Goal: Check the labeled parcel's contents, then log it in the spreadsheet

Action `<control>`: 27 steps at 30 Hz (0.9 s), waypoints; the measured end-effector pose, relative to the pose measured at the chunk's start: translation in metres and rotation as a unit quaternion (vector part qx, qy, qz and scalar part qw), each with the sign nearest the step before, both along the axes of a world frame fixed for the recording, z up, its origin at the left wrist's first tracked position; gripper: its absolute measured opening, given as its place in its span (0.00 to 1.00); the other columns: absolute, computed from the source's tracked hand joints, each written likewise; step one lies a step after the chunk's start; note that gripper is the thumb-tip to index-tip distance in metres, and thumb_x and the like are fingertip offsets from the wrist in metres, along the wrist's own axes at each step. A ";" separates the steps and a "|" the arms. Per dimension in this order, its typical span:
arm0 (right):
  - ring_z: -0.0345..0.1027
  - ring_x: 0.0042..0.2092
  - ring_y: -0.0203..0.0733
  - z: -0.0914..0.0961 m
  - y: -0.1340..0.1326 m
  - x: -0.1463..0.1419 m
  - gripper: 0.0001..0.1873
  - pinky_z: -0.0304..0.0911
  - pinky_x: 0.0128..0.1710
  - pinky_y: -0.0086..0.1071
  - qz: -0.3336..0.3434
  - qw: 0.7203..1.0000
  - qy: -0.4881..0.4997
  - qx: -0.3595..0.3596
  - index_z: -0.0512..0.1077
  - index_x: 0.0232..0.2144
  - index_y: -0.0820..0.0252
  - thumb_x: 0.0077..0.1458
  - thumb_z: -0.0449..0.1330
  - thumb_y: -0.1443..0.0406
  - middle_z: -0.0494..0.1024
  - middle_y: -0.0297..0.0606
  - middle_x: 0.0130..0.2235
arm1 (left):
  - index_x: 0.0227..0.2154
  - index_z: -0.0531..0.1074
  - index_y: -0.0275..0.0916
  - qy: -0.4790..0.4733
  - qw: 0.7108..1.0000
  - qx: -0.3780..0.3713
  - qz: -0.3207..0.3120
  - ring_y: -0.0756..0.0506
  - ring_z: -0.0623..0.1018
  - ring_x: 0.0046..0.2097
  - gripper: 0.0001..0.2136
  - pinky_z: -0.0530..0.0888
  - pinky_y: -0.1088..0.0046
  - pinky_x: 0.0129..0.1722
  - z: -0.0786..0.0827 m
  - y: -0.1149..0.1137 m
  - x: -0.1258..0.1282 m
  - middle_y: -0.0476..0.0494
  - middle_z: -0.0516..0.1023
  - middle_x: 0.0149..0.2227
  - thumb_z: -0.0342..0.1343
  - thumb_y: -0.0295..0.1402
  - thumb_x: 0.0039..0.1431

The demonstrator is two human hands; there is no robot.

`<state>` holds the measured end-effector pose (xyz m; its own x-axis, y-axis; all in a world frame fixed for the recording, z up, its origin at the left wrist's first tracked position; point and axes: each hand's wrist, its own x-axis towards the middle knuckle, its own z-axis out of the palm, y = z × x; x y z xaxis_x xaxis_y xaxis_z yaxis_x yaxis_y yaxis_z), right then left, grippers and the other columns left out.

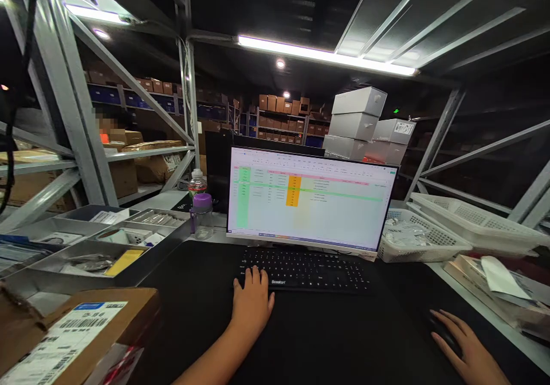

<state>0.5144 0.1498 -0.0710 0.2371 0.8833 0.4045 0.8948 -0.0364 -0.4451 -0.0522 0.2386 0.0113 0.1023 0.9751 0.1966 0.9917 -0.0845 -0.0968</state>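
Note:
My left hand [252, 302] rests with its fingers spread on the left end of a black keyboard [318, 267]. To the right, my right hand [466, 342] lies over a black computer mouse [447, 333], thumb on one side and fingers along the other. Both hands are on a black desk mat [326, 333]. Behind the keyboard stands a monitor [344, 216] showing a spreadsheet with green, orange and pink cells. Part of the mouse is hidden under my hand.
At the left are a labelled cardboard box [141, 310] and a divided grey tray [172, 233] of small items. A purple-lidded cup [201, 203] and a bottle [196, 181] stand beside the monitor. White baskets [447, 247] sit at right; grey boxes [354, 126] are stacked behind.

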 end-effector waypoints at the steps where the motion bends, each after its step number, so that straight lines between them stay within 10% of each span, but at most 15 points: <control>1: 0.74 0.58 0.55 0.000 0.000 0.001 0.35 0.75 0.50 0.44 0.001 1.000 -0.003 -0.001 0.75 0.59 0.46 0.57 0.57 0.38 0.72 0.44 0.63 | 0.68 0.63 0.32 0.001 1.000 -0.002 0.002 0.28 0.64 0.71 0.28 0.64 0.37 0.66 0.000 0.000 0.000 0.23 0.64 0.70 0.43 0.34 0.67; 27: 0.74 0.56 0.51 0.030 -0.015 -0.026 0.26 0.69 0.58 0.45 -0.095 0.994 -0.050 0.018 0.72 0.58 0.49 0.58 0.52 0.63 0.77 0.41 0.54 | 0.65 0.66 0.30 0.108 0.993 0.044 -0.005 0.31 0.67 0.68 0.27 0.71 0.44 0.58 -0.007 0.010 -0.002 0.23 0.65 0.69 0.34 0.35 0.72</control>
<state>0.4883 0.1352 -0.0409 0.3554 0.8110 0.4647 0.9132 -0.1952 -0.3577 -0.0538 0.2485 0.0046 0.1602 0.9539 0.2538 0.9461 -0.0751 -0.3150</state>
